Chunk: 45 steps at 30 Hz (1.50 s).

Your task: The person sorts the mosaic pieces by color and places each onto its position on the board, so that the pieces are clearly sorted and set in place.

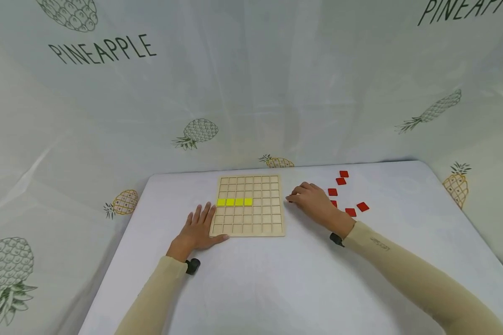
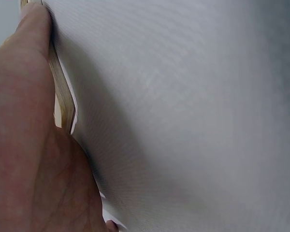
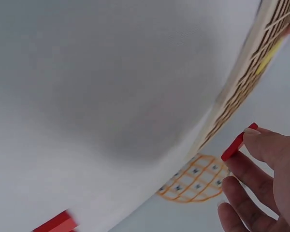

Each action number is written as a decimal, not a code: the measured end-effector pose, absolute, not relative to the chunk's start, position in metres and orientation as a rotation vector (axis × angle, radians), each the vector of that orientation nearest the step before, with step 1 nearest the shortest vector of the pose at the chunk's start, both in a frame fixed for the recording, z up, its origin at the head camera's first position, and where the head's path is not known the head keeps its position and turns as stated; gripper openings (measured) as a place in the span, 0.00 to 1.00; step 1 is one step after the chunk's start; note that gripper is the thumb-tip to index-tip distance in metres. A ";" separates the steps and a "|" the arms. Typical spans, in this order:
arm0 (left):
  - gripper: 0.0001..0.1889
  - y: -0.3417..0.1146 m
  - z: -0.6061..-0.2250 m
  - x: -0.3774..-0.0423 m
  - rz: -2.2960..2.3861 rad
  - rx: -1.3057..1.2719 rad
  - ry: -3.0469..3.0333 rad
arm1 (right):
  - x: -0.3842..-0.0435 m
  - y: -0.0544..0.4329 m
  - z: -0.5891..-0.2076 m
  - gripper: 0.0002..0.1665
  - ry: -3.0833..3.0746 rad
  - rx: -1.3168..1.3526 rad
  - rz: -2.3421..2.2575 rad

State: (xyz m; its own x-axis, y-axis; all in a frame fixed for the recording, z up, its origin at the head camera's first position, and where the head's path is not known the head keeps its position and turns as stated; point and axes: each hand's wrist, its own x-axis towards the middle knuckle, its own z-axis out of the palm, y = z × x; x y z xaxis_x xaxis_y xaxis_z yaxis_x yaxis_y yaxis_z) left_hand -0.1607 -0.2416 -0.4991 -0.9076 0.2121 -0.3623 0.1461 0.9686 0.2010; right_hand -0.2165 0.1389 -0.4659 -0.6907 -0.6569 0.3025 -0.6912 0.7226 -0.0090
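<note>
A wooden grid board (image 1: 247, 218) lies on the table with a row of yellow square tiles (image 1: 234, 202) in its cells, starting from the left edge. My left hand (image 1: 199, 231) rests at the board's lower left corner, fingers straight along the side and thumb by the front edge. In the left wrist view the thumb (image 2: 36, 29) touches the board's edge (image 2: 63, 94). Just right of the board, my right hand (image 1: 314, 203) pinches a red square tile (image 3: 239, 141) between thumb and fingertips, held above the table in the right wrist view.
Several loose red tiles (image 1: 362, 206) lie scattered to the right of the board, some close behind and beside my right hand. The white table (image 1: 251, 279) ends at a pineapple-print curtain (image 1: 251, 93) along the back.
</note>
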 end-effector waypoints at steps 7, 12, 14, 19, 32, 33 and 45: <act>0.60 -0.244 -0.498 -0.161 0.243 0.251 2.739 | -0.215 0.112 -0.464 0.15 -2.592 1.120 0.212; 0.60 -0.246 -0.508 -0.164 0.237 0.264 2.758 | -0.213 0.092 -0.464 0.15 -2.585 1.157 0.237; 0.60 -0.246 -0.511 -0.164 0.237 0.265 2.764 | -0.213 0.084 -0.464 0.15 -2.586 1.172 0.247; 0.60 -0.246 -0.510 -0.162 0.248 0.254 2.769 | -0.211 0.061 -0.465 0.14 -2.547 1.215 0.254; 0.60 -0.246 -0.512 -0.164 0.242 0.250 2.767 | -0.209 0.008 -0.464 0.12 -2.622 1.247 0.347; 0.60 -0.247 -0.512 -0.164 0.238 0.250 2.766 | -0.209 0.005 -0.464 0.12 -2.625 1.250 0.363; 0.59 -0.245 -0.507 -0.162 0.223 0.266 2.760 | -0.212 -0.029 -0.466 0.10 -2.676 1.263 0.367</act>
